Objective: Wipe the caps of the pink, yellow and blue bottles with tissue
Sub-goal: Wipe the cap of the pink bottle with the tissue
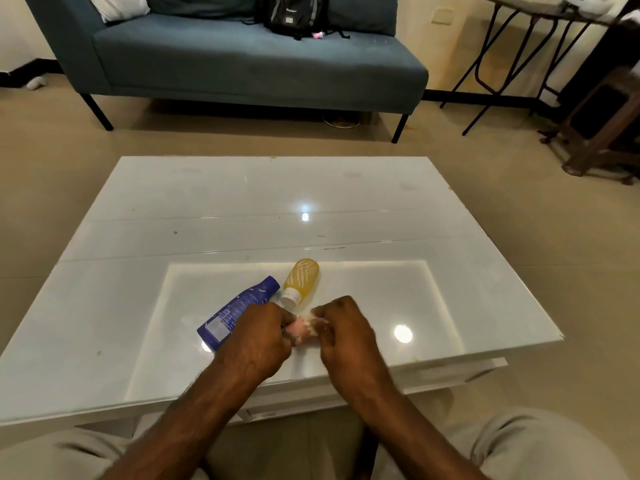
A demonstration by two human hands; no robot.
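My left hand [258,336] is closed around a pink bottle [300,329], of which only a small pink part shows between my hands. My right hand [346,327] presses a white tissue [313,320] against that bottle's end; the cap itself is hidden. A blue bottle [237,308] lies on its side just left of my left hand, partly covered by it. A yellow bottle [302,280] with a white cap [290,298] lies on its side just beyond my hands, cap toward me.
All of this sits on a glossy white glass coffee table [242,216]. Beyond it stands a blue-grey sofa [242,64] with a black backpack [294,13]. A folding table [540,46] and dark furniture stand at the right.
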